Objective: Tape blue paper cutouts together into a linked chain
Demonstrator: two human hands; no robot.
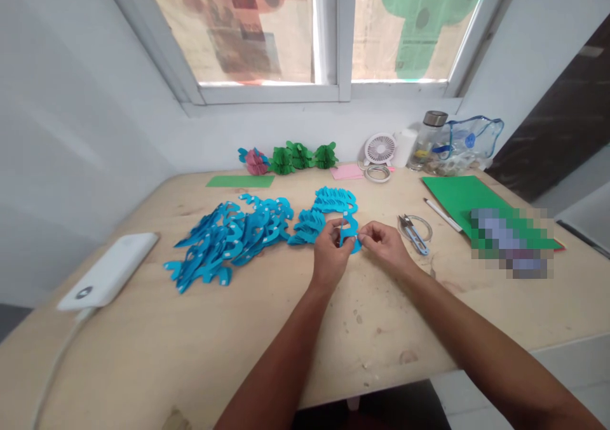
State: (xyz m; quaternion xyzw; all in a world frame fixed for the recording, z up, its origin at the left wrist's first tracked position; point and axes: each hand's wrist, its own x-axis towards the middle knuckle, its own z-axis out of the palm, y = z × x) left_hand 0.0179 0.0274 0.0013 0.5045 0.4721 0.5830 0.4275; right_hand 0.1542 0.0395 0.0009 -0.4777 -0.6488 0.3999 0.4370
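Pinched in my left hand (332, 249) is a blue paper cut-out (350, 230) with a curvy outline, held a little above the table. My right hand (382, 242) is closed at the cut-out's right edge, fingertips pressed together there; whether something small sits between them is hidden. Just beyond my left hand lie a fanned blue paper bundle (307, 225) and another folded blue bundle (333, 198). Farther left spreads a large heap of blue paper cut-outs (233, 236), many bearing small white squares.
Small snips (414, 234) and a coiled cable lie right of my right hand, near a white pen (442, 214) and green sheets (471, 195). A white power bank (109, 271) is at left. Green paper figures (300, 155), a small fan (380, 148) and a bottle (426, 141) line the wall.
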